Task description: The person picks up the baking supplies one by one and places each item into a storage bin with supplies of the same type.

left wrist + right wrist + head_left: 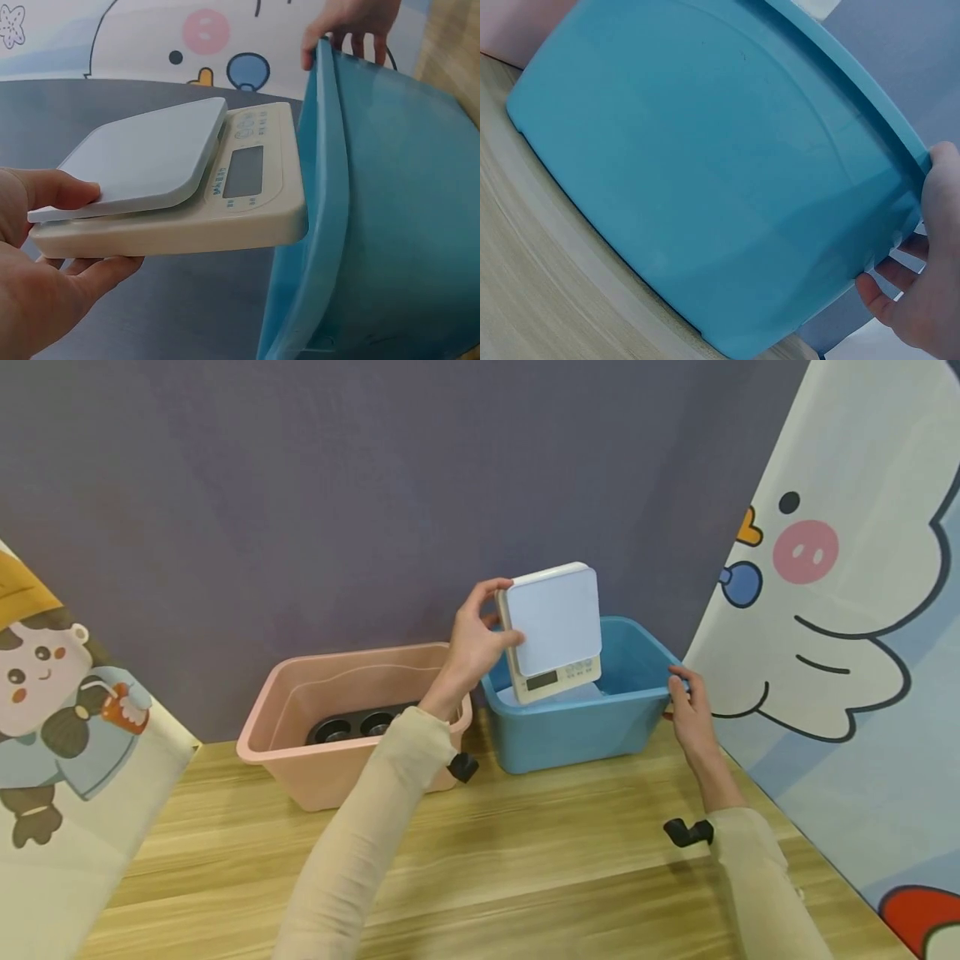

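A white kitchen scale (557,627) with a small display is held tilted over the left part of the blue bin (570,731). My left hand (476,639) grips its left edge, thumb on the weighing plate and fingers beneath, as the left wrist view shows with the scale (165,180). My right hand (692,710) holds the right end of the bin's rim; in the right wrist view this hand (930,277) has its fingers against the bin's end (705,172). A pale flat surface shows inside the bin below the scale, partly hidden.
Left of the blue bin stands a pink bin (322,768) with a dark muffin pan (352,724) inside, partly covered by my left arm. Both bins stand on a wooden table (525,860) against a grey back wall (375,510). Cartoon-printed panels flank the sides.
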{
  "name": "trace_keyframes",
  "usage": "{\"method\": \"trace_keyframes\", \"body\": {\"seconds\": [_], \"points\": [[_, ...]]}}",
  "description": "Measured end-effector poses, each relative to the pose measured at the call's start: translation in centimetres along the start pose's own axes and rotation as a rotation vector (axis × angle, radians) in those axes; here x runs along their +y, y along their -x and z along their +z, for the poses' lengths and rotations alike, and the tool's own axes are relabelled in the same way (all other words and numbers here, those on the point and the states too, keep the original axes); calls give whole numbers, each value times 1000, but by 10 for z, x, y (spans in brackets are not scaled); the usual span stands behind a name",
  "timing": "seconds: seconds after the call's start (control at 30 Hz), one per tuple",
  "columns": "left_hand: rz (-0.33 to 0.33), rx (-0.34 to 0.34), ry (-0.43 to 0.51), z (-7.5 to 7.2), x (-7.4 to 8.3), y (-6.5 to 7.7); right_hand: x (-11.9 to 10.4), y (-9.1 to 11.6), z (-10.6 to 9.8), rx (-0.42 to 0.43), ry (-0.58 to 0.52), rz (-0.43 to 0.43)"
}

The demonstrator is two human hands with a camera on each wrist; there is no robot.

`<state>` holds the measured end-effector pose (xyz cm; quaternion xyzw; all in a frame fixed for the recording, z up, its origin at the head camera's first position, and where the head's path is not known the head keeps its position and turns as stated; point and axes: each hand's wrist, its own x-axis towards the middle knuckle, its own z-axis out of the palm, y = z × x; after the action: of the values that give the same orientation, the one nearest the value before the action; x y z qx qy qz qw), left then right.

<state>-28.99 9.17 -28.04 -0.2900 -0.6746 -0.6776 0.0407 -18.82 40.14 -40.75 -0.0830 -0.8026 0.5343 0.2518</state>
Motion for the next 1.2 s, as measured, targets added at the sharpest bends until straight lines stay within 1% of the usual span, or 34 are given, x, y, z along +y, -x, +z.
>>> {"method": "trace_keyframes", "body": {"seconds": [0.17,0.3,0.47,0.6,0.7,0.8,1.0,1.1,1.2], "points": [[-42,-11,-25,1,-11,-1,4,-3,0,-5,-10,-10],[-74,-37,-52,5,-23,0,17,-9,-1,-2,-16,-20],[-118,-72,-126,8,-35,3,36,-17,-1,11,13,-18],[-138,-95,-188,10,-39,5,41,-18,-1,17,23,-23],[-121,-99,-229,12,-43,6,37,-17,-1,10,16,-24],[-104,-107,-277,13,-49,8,27,-14,0,0,-6,-26],[-122,-150,-381,16,-66,12,4,-3,1,1,-5,-19],[-117,-166,-419,17,-68,11,0,0,2,8,6,-11],[-120,-166,-460,18,-66,10,1,0,2,7,2,-18]]}}
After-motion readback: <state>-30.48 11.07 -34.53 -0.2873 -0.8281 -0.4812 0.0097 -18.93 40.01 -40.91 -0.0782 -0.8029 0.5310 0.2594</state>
